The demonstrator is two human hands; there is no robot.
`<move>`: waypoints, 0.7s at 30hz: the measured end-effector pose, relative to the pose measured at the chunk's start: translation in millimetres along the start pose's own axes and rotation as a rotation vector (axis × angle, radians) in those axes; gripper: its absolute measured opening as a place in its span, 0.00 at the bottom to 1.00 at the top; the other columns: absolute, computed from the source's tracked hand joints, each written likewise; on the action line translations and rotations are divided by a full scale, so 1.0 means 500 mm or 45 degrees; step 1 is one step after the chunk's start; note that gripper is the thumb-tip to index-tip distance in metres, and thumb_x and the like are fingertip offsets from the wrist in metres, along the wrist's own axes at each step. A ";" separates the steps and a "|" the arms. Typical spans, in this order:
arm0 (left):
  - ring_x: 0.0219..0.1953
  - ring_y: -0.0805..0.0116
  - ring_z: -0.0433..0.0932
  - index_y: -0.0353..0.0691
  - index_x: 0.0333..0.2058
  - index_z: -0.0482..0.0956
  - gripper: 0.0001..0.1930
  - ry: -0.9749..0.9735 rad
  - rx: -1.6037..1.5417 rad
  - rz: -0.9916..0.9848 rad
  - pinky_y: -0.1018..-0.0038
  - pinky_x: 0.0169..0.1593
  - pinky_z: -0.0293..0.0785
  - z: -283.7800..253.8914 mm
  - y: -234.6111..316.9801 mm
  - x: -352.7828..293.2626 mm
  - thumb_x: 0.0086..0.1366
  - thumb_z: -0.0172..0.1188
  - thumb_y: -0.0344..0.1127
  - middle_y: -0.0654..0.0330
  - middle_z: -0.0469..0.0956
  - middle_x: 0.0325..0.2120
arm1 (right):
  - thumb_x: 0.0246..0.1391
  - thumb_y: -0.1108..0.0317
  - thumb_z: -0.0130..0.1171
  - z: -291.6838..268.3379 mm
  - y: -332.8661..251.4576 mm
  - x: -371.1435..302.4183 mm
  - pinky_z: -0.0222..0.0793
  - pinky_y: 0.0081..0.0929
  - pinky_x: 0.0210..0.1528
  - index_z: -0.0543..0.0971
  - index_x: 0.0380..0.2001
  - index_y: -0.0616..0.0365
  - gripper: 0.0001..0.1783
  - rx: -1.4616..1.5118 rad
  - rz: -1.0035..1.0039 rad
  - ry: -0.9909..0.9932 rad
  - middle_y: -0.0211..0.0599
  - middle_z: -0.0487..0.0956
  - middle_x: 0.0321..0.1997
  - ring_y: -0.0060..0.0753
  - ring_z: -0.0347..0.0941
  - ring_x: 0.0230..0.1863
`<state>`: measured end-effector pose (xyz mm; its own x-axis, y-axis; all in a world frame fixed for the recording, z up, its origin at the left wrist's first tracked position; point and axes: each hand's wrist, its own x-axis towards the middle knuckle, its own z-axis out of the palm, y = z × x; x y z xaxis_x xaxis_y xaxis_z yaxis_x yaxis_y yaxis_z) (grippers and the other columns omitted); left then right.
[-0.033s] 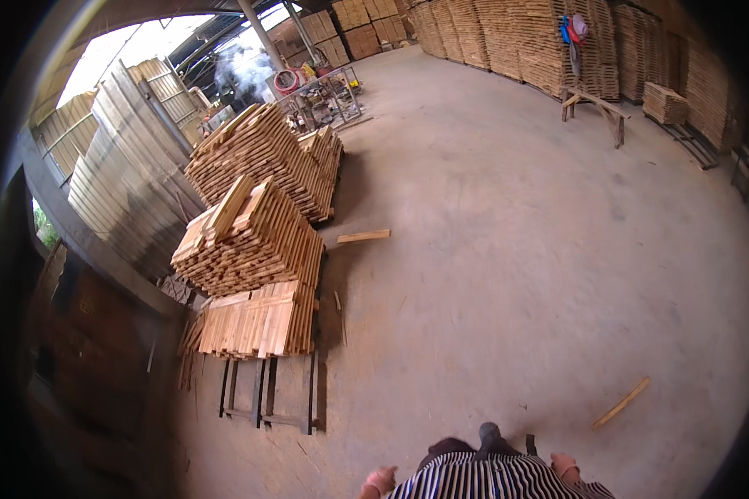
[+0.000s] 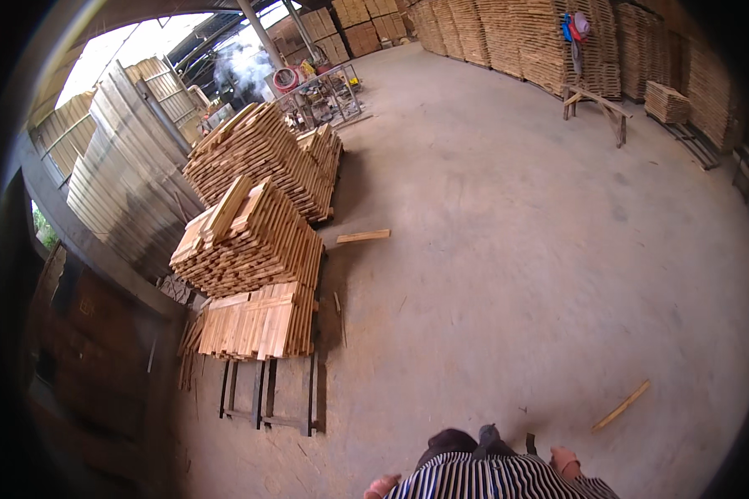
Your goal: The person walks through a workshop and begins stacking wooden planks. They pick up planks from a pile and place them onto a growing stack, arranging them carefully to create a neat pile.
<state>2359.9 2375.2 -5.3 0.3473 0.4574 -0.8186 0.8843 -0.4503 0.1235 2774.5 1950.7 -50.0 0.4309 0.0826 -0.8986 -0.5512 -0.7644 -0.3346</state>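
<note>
Both hands hung empty: left hand [image 2: 381, 486] loosely curled, right hand [image 2: 564, 460] likewise. The loose wooden slat [image 2: 621, 406] lay on the floor just right of the right hand, slanting away rightward

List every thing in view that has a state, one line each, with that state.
left hand: empty, at the striped garment's edge
right hand: empty, by the person's side
near wood stack: low, on a metal rack
middle wood stack: piled high, top boards askew
far wood stack: piled high
loose board: flat on the floor
wooden stick: flat on the floor
wooden bench: upright, bare
</note>
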 end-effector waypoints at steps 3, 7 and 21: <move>0.60 0.58 0.76 0.52 0.59 0.77 0.25 -0.030 -0.336 -0.131 0.64 0.61 0.75 -0.103 0.145 0.108 0.63 0.64 0.43 0.58 0.79 0.55 | 0.58 0.57 0.59 -0.090 -0.294 0.090 0.74 0.42 0.31 0.80 0.54 0.59 0.24 0.276 -0.017 0.186 0.38 0.80 0.27 0.37 0.76 0.26; 0.59 0.60 0.76 0.52 0.58 0.77 0.24 -0.043 -0.402 -0.243 0.64 0.61 0.75 -0.242 0.212 0.213 0.63 0.64 0.46 0.60 0.80 0.53 | 0.57 0.55 0.61 -0.116 -0.680 0.166 0.75 0.40 0.48 0.78 0.58 0.58 0.29 0.092 -0.343 0.202 0.44 0.83 0.46 0.42 0.80 0.43; 0.52 0.60 0.79 0.42 0.60 0.75 0.29 0.472 -1.111 0.102 0.68 0.54 0.75 -1.429 0.630 0.948 0.65 0.63 0.50 0.53 0.81 0.48 | 0.57 0.60 0.60 -0.141 -1.557 0.504 0.72 0.32 0.26 0.78 0.57 0.57 0.26 0.321 -0.147 -0.094 0.32 0.76 0.28 0.31 0.74 0.27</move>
<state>3025.9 2998.2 46.3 0.3616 0.7314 -0.5782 0.7227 0.1719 0.6694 3362.7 2521.7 4.0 0.4534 0.2133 -0.8654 -0.6654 -0.5650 -0.4879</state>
